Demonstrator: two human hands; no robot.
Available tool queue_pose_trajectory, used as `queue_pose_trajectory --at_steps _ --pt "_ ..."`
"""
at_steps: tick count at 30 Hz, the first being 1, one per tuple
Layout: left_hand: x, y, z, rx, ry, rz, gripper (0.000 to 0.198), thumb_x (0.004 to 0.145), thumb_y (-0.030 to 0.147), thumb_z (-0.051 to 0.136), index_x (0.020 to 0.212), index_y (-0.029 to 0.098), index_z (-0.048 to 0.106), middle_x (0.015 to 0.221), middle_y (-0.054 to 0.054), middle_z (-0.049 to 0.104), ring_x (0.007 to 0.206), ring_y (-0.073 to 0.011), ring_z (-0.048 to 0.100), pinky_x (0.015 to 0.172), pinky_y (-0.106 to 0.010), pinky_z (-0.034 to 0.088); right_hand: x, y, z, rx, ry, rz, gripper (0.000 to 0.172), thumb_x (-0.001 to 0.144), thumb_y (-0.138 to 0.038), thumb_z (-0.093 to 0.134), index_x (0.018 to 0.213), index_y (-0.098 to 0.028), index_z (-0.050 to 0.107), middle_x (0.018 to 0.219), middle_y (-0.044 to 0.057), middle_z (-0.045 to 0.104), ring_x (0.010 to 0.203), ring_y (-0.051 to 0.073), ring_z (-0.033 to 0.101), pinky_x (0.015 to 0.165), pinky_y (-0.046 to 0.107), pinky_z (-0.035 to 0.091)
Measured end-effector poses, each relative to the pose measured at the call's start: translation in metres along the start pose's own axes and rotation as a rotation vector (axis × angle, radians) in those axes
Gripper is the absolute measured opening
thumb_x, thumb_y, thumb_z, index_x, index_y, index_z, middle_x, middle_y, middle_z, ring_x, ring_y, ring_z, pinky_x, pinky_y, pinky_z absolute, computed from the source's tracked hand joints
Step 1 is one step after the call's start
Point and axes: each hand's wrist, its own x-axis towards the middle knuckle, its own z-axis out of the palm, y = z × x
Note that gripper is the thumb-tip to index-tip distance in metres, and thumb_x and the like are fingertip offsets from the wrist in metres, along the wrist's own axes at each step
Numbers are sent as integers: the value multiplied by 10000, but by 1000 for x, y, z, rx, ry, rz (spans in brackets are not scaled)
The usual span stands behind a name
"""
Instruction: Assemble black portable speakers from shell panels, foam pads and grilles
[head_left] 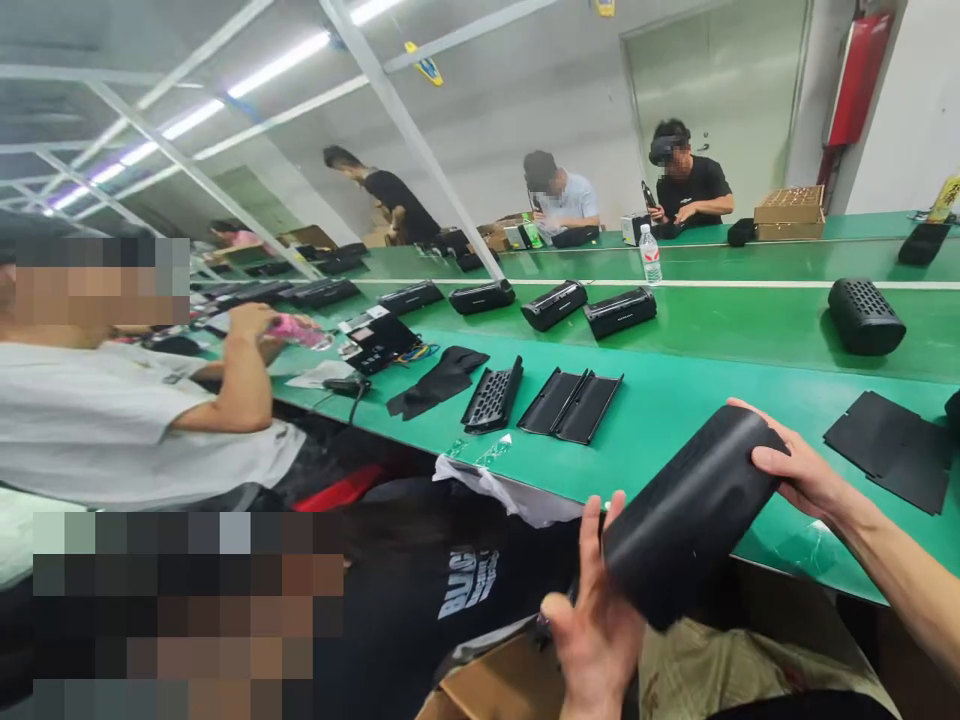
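A black speaker housing (694,510) with a smooth curved side is held tilted above the near edge of the green bench. My right hand (806,465) grips its upper right end, thumb across the near side. At the lower left end is my left hand (600,630), fingers stretched and spread, thumb apart; whether the palm touches the housing I cannot tell. On the bench beyond lie two smooth black half-shells (571,404) side by side, a perforated black grille shell (493,396) and flat black sheets (439,382). More black sheets (892,450) lie to the right.
Several black speakers (555,305) line the green conveyor (720,325), with another speaker (866,315) at right and a water bottle (650,255) behind. A co-worker (135,400) sits close at left; a person in black (465,560) is beside me. A cardboard box (502,685) is below.
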Motion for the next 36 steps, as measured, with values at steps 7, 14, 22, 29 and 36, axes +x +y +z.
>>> queue_pose_trajectory --at_steps 7,14,22,29,36 --pt "26 15 -1 627 144 335 1029 670 583 924 1559 299 491 1535 -117 574 1356 -382 593 1177 -476 473 -11 13 -22 -255 -73 -5 1267 687 -684 949 1724 -322 319 1744 107 393 1553 383 442 1286 498 359" --pt "34 16 4 660 84 343 929 688 596 874 1492 263 550 1332 -77 676 1183 -320 635 1052 -398 513 -24 3 -36 -641 -100 -257 1109 752 -673 891 1662 -323 363 1602 136 501 1405 402 540 1136 480 491" --pt "46 26 7 687 29 261 1143 656 700 918 1612 259 473 1519 -123 608 1372 -386 583 1145 -419 478 -22 10 -33 -486 4 -187 1034 677 -652 934 1527 -322 447 1576 117 499 1312 348 563 986 382 528" --pt "44 19 21 697 8 355 1077 697 577 921 1622 279 456 1576 -104 564 1378 -367 578 1178 -410 451 -24 13 -44 -530 53 -184 971 714 -699 874 1508 -343 444 1607 112 487 1351 361 549 1040 408 518" --pt "48 7 22 729 47 322 1174 659 698 908 1619 189 462 1393 -130 672 1289 -404 614 1143 -462 474 -31 -7 -58 -792 13 -38 1103 785 -754 777 1677 -321 293 1573 152 535 1291 397 648 1017 448 581"
